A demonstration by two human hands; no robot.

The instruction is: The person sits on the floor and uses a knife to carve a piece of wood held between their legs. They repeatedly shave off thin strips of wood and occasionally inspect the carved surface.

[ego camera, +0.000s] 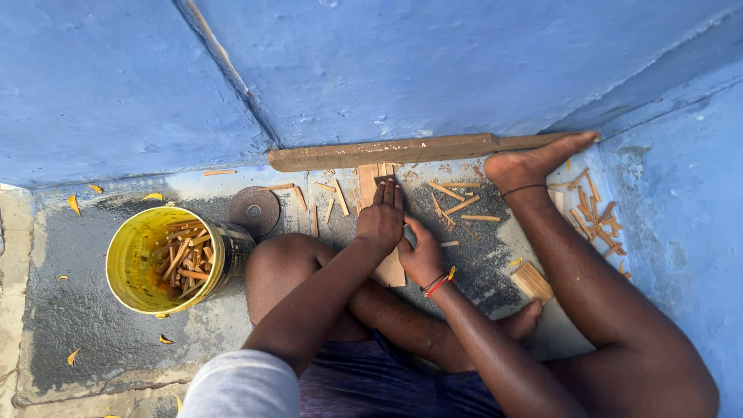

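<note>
hands on wood strip [370, 183] | left hand [381, 217] flat, fingers straight, pressing it | right hand [420, 258] curled round something, cannot tell what | yellow bucket [124, 255] of sticks left

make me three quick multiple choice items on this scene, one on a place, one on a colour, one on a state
1. Where is the bucket?
A. beside the person's left knee
B. on the plank by the wall
C. by the right foot

2. What colour is the bucket's inside?
A. red
B. yellow
C. white

3. What is the left hand doing?
A. lifted in the air
B. pressing flat on a wood strip
C. gripping the bucket

Answers: 1 A, it stands left of the bent knee; 2 B, its wall shows yellow; 3 B, the fingers lie flat on the strip.
</note>
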